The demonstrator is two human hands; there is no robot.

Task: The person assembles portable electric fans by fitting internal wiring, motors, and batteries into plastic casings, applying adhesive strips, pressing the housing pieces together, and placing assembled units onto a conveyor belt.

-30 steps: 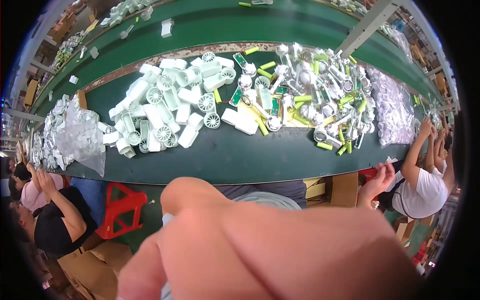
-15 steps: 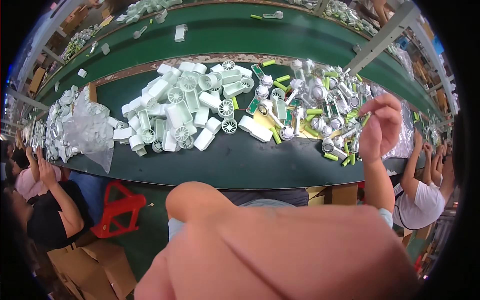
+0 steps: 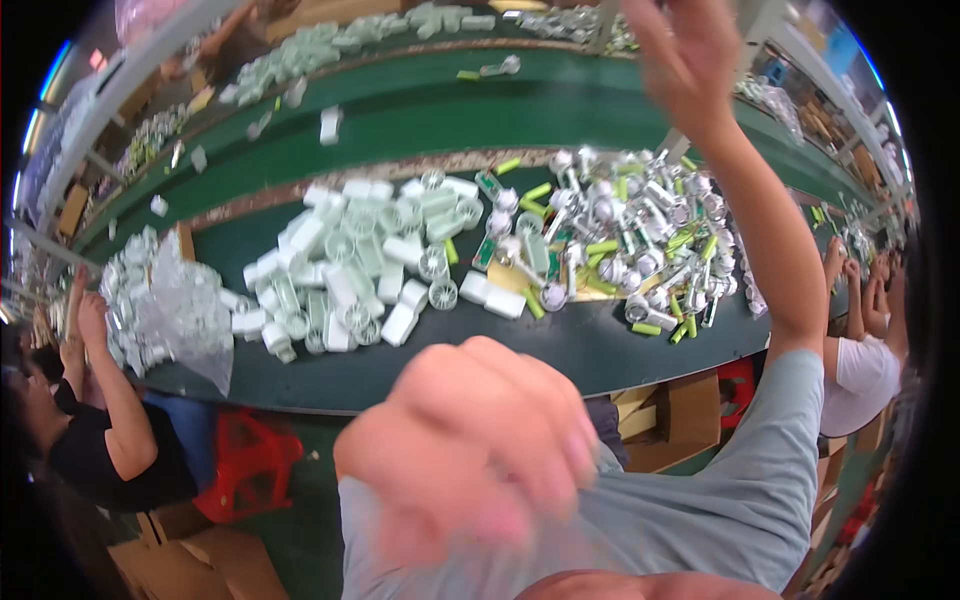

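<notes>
My left hand [image 3: 480, 430] hangs in front of my chest, near the camera and away from the table. It is blurred, its fingers bent together, and the inside of the grip is hidden. High over the belt reaches my right arm; my right hand [image 3: 690, 65] is cut by the upper edge, thumb apart from the fingers, with nothing seen in it. On the dark table lies a heap of pale green-white plastic housings [image 3: 340, 285], some with spoked round ends. Right of it spreads a pile of small motor assemblies [image 3: 610, 210] with green battery cells [image 3: 603, 247] and circuit boards [image 3: 486, 253].
A green conveyor belt [image 3: 400, 115] runs behind the table, carrying a few loose parts. Clear plastic film [image 3: 185, 310] covers another heap at left. A metal post stands at upper right. Co-workers sit on both sides; a red stool [image 3: 245, 465] and cardboard boxes [image 3: 215, 560] are at lower left.
My right hand has risen from beside the motor pile to above the belt. My left hand has drawn back from close before the camera, so its fingers now show. The view has shifted slightly.
</notes>
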